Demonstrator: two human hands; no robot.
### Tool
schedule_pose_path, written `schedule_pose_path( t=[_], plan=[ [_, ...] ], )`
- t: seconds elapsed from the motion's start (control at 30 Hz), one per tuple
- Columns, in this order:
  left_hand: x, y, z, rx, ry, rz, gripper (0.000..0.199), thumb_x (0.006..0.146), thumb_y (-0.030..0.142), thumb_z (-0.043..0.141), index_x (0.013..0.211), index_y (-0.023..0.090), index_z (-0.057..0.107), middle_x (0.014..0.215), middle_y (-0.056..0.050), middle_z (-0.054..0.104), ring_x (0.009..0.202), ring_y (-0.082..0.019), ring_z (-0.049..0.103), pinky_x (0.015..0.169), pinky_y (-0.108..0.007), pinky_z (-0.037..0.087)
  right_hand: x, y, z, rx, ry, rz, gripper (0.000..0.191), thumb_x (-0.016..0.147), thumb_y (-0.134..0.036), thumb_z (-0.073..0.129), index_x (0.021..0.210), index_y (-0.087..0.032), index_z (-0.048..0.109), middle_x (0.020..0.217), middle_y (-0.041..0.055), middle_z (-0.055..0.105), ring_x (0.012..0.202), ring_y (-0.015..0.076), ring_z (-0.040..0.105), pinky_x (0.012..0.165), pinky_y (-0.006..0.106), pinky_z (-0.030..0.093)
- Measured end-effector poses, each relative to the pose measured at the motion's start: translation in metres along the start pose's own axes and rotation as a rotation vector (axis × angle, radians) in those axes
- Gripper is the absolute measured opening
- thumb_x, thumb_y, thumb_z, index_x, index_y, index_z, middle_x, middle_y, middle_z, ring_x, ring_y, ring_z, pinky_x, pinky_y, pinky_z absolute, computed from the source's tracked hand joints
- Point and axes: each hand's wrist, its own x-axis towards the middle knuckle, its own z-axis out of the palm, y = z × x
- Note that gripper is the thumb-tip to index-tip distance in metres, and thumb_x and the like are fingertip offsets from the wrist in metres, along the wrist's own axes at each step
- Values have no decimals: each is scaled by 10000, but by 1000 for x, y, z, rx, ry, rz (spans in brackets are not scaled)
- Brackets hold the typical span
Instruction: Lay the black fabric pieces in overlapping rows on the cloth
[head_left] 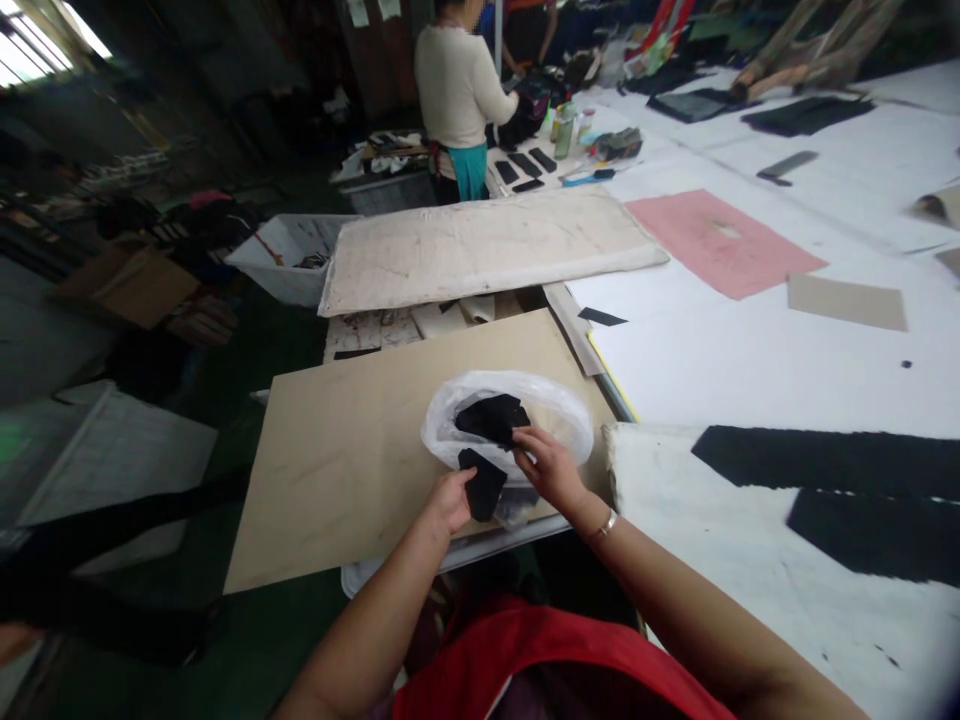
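My left hand (451, 500) pinches a small black fabric piece (486, 486) by its left edge, just in front of a white plastic bag (574, 415). Over the bag's open mouth, my right hand (550, 465) grips the edge of another black fabric piece (491, 415), its fingertips closed together. That second piece lies partly inside the bag, and the rest of the bag's contents is hard to make out. Under the bag is a tan board (337, 450).
A padded cream board (480, 245) lies beyond the tan one. Long black strips (817, 460) rest on the white table at right, with a pink sheet (724, 240) farther back. A white bin (289, 255) stands at left. Another person (461, 90) works behind.
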Motion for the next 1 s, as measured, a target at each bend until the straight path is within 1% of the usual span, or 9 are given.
schedule_pose_path(
  t=[0.13,0.23,0.37,0.5,0.63,0.73,0.87,0.93,1.0],
  plan=[
    [-8,-12,9,-78,-149,-21,236,816,195,414,860,72,611,786,-119,673,717,-199,636,754,-354,488,-45,-25,-5,-46,-203,-257,368,830,-109,382,1157,-181,536,1157,124,556,1157,213,454,948,420,416],
    [-16,-19,14,-74,-202,-89,251,807,227,429,839,62,615,790,-133,669,714,-208,632,748,-362,486,-60,-34,-15,-56,-221,-266,435,800,-58,366,1199,-164,503,1190,134,535,1223,227,384,982,464,380],
    [-29,-28,24,-62,-188,-55,259,804,246,428,831,73,619,777,-119,672,735,-211,630,789,-376,471,-68,-50,-40,46,-183,-234,498,736,-36,404,1210,-164,489,1246,126,498,1266,238,320,1019,491,320],
    [-40,-38,43,-35,-270,5,272,784,230,446,898,63,628,870,-132,675,835,-221,626,865,-367,436,-78,-66,-66,226,1,-38,402,791,-99,392,1148,-218,533,1243,85,507,1211,220,397,1015,467,327],
    [-46,-47,57,-35,-339,18,308,794,259,435,932,67,632,903,-127,676,898,-226,616,899,-367,421,-83,-74,-80,374,303,386,268,819,-282,478,1064,-214,563,1124,84,564,1061,210,514,914,400,431],
    [-50,-51,65,-17,-342,35,310,811,271,419,915,76,637,882,-116,682,895,-220,620,895,-369,431,-80,-73,-83,586,233,646,365,764,-408,552,1062,-197,551,1058,81,586,938,207,569,736,339,512],
    [-57,-57,75,66,-329,55,262,806,250,442,861,83,637,798,-108,686,879,-225,627,870,-384,453,-75,-67,-77,748,21,664,382,714,-440,594,985,-171,587,878,44,633,760,181,595,616,295,502],
    [-57,-61,77,129,-328,72,232,791,247,476,846,84,631,764,-105,682,863,-230,632,842,-389,470,-74,-61,-71,731,16,614,352,696,-402,614,947,-156,600,797,31,638,709,177,591,627,306,495],
    [-55,-65,77,180,-322,130,199,765,239,524,854,91,623,750,-91,678,830,-224,639,808,-380,486,-74,-56,-66,634,96,548,301,699,-348,608,931,-157,609,811,32,641,738,185,587,679,326,488]
  ],
)
